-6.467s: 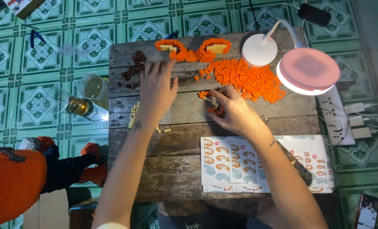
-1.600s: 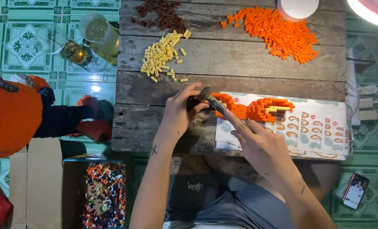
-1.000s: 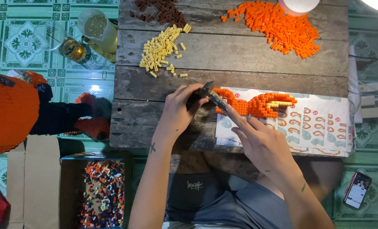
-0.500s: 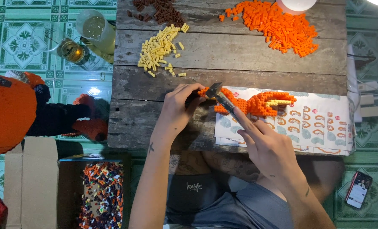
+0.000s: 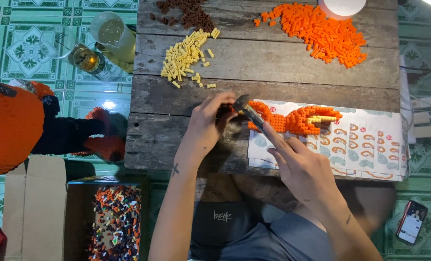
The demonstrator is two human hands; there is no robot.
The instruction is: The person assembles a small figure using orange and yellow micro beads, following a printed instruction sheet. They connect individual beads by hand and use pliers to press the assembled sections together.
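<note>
The orange brick model (image 5: 293,121) is lying on the printed instruction sheet (image 5: 365,150), at the near edge of the wooden table (image 5: 177,135). The left hand (image 5: 208,121) is touching the left end of this model, with fingers closed together around a small piece there. The right hand (image 5: 300,166) is gripping a small hammer (image 5: 249,112), fingers wrapped on the handle, and the head is resting just beside the left fingertips. Beyond the model, yellow bricks (image 5: 184,58), brown bricks (image 5: 186,12) and an orange brick pile (image 5: 317,34) are lying.
</note>
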